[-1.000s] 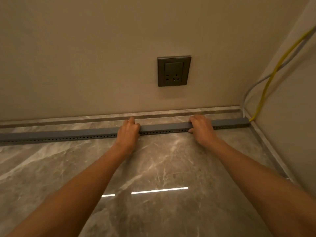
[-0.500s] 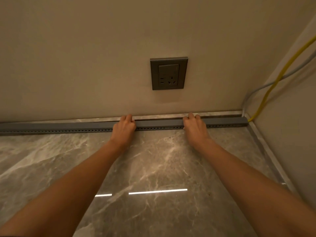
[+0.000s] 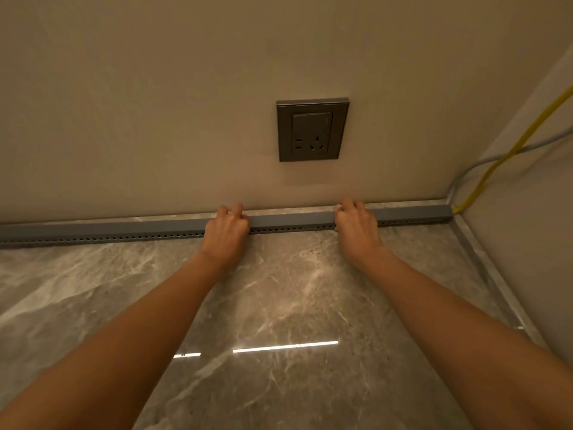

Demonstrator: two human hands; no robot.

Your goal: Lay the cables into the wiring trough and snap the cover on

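A long grey wiring trough (image 3: 291, 221) with its cover on lies on the marble floor, right against the base of the back wall. A row of small holes runs along its front side. My left hand (image 3: 226, 234) grips it near the middle, fingers curled over the top. My right hand (image 3: 356, 226) grips it further right in the same way. A yellow cable (image 3: 496, 162) and a grey cable (image 3: 474, 167) come down the right wall and enter the trough's right end in the corner. What lies inside the trough is hidden.
A dark wall socket (image 3: 312, 130) sits on the back wall above the space between my hands. The side wall (image 3: 527, 243) closes the corner at the right. Polished marble floor (image 3: 279, 305) stretches toward me.
Both hands have pushed the trough away from me, from a gap on the floor to flush against the wall's base. Their grip has stayed the same.
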